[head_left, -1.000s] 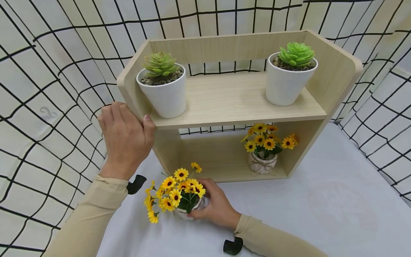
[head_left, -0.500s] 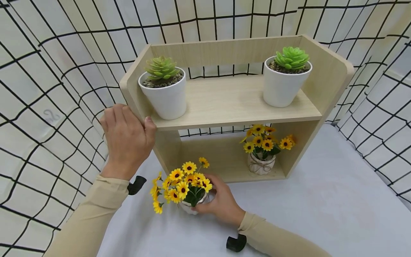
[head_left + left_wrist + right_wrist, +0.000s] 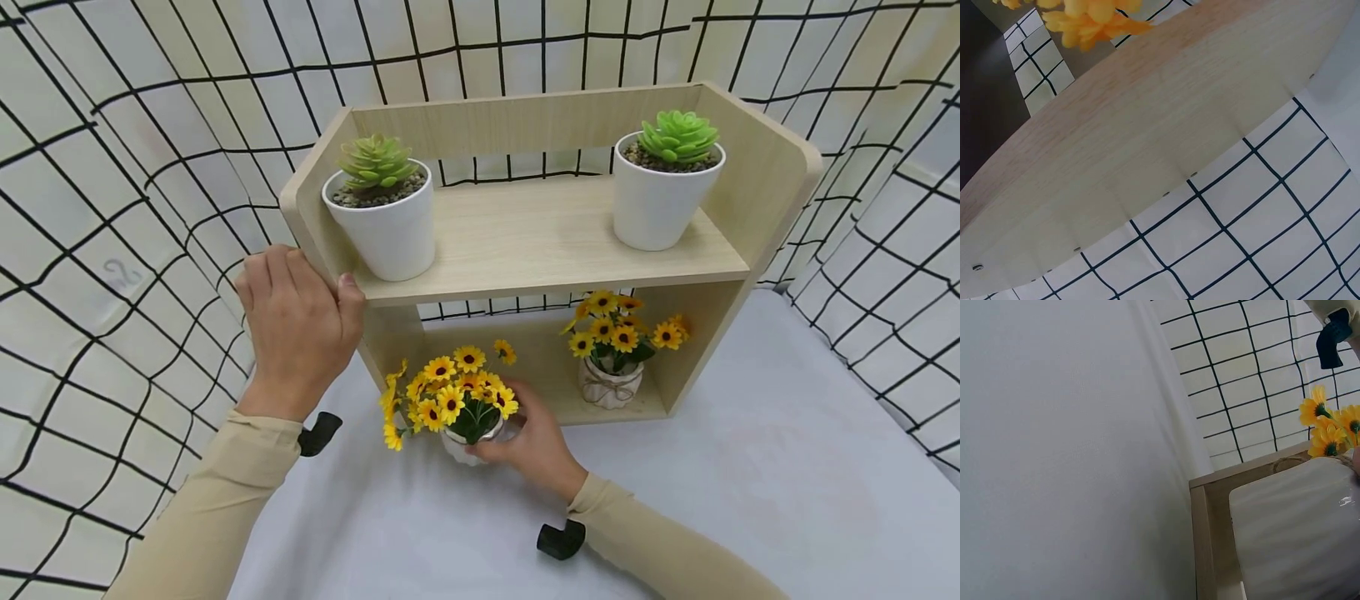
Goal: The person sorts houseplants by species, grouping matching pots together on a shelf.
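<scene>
My right hand (image 3: 536, 442) grips a small white pot (image 3: 467, 450) of yellow artificial sunflowers (image 3: 450, 400), fingers and thumb round its right side. In the head view the pot is at the front edge of the lower shelf's left half. The right wrist view shows the pot (image 3: 1297, 531) large, with twine at its rim and the shelf's edge behind. My left hand (image 3: 296, 333) holds the left side panel of the wooden shelf (image 3: 525, 225), thumb at the front edge. The left wrist view has that panel (image 3: 1147, 119) across it, with petals (image 3: 1094, 19) above.
A matching sunflower pot (image 3: 611, 383) stands at the right of the lower shelf. On the upper shelf are two succulents in white pots, one left (image 3: 382, 225) and one right (image 3: 660, 196). Black wire grid (image 3: 120, 292) surrounds the white-covered table (image 3: 787, 433).
My right hand has carried the sunflower pot up and to the right, closer to the lower shelf. The left hand keeps its hold on the panel. The head view has shifted slightly.
</scene>
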### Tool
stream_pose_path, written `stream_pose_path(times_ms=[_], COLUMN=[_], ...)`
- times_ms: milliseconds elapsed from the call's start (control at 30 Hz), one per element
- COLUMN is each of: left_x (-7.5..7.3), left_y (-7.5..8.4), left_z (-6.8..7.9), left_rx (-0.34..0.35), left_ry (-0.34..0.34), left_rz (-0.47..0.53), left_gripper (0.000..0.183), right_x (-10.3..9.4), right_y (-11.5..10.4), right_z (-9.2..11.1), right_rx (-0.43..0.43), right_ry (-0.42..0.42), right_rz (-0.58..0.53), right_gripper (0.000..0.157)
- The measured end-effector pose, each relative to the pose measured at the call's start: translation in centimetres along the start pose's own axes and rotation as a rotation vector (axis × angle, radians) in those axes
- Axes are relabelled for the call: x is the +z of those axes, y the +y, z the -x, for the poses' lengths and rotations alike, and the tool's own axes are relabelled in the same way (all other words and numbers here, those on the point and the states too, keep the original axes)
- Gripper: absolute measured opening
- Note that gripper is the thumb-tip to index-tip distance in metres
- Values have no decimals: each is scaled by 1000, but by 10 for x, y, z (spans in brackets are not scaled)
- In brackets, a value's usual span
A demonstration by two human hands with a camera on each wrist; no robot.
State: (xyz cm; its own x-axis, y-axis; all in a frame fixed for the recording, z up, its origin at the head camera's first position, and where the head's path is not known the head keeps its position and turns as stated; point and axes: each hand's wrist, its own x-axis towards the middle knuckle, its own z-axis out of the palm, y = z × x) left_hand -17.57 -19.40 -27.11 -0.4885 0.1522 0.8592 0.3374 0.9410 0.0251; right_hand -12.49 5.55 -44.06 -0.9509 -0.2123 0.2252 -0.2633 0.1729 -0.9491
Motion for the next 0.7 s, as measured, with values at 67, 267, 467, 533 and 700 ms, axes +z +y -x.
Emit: stream_pose_path(times_ms=[67, 267, 467, 533, 700], left_x=[1, 2, 2, 2, 2], left_y=[0, 0, 0, 0, 0], left_z=[0, -1, -1, -1, 0], left_rx=[0, 1, 0, 0, -1], left_ry=[8, 19, 7, 7, 15], left_rz=[5, 15, 11, 4, 1], left_gripper=[44, 43, 43, 42, 41], right_x=[-1, 1, 7, 9, 13], right_y=[2, 10, 17, 19, 23], right_z=[-3, -12, -19, -21, -25], right_rx=[2, -17, 7, 11, 30], right_ry=[19, 65, 87, 94, 93], right_rz=[-11, -1, -2, 6, 12], right_gripper=[86, 85, 83, 83, 85])
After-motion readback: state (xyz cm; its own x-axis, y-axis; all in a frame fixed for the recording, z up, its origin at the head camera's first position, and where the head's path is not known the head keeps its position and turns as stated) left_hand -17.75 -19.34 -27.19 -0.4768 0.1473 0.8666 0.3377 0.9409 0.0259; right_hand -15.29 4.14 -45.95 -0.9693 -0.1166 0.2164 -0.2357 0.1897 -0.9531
